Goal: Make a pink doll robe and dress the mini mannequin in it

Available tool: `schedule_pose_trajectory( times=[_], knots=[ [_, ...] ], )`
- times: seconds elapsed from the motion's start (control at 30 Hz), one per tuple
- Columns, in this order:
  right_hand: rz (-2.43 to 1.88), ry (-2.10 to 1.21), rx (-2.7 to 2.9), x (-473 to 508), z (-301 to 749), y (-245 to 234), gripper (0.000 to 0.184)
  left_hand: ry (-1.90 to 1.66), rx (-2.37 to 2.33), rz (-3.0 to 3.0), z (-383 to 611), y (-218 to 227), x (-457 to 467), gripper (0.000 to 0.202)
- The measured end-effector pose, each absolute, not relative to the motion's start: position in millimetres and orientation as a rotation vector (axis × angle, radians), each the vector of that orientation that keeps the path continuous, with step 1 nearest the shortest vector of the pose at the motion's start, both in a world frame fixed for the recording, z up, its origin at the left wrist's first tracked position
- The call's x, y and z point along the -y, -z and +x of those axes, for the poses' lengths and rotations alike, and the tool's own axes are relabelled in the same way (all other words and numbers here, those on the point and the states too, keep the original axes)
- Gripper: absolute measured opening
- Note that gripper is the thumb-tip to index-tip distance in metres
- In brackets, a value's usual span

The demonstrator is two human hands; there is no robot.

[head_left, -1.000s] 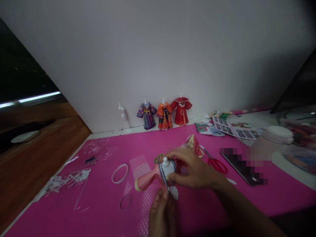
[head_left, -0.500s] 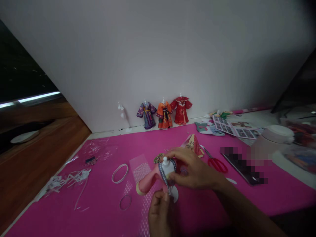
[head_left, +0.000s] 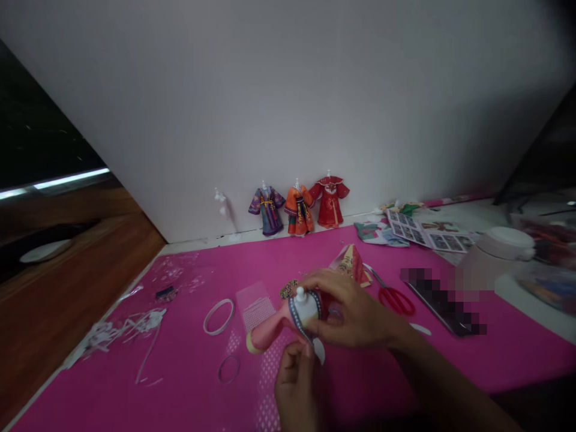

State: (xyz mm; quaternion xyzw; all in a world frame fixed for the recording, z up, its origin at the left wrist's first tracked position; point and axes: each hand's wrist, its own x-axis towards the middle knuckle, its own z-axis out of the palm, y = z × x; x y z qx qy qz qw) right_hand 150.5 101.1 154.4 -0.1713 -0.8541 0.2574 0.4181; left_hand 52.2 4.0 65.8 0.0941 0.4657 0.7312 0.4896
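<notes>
A small white doll mannequin (head_left: 305, 307) wearing a pink paper robe (head_left: 269, 329) with a dark patterned collar is held low over the pink mat (head_left: 189, 384). My right hand (head_left: 348, 312) is wrapped round its torso from the right. Just below it, my left hand (head_left: 294, 381) is closed in a pinch at the lower end of the collar strip. The mannequin's white round base (head_left: 318, 351) peeks out between the two hands.
Three dressed mini mannequins, purple (head_left: 267, 210), orange (head_left: 299, 210) and red (head_left: 330, 201), and a bare white stand (head_left: 224, 210) line the wall. Red scissors (head_left: 393, 297), folded patterned paper (head_left: 350, 263), tape rings (head_left: 218, 316), white scraps (head_left: 117, 330), an instruction sheet (head_left: 425, 234) and a white lidded tub (head_left: 497, 249) lie around.
My left hand has shifted slightly up along the collar strip toward the mannequin. The right hand and the doll stay nearly still.
</notes>
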Motion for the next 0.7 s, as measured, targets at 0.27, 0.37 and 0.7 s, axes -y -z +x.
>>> schedule_pose_trajectory(
  times=[0.27, 0.37, 0.7],
  knots=[
    [-0.425, -0.571, 2.151, -101, 149, -150, 0.046, -1.798, -1.222, 0.304, 50, -63, -6, 0.05],
    [-0.421, -0.571, 2.155, -102, 148, -148, 0.045, -1.804, -1.261, 0.348, 50, -58, -7, 0.049],
    [-0.426, -0.58, 2.142, -102, 148, -149, 0.045, -2.161, -1.424, 0.916, 11, -64, 17, 0.022]
  ],
)
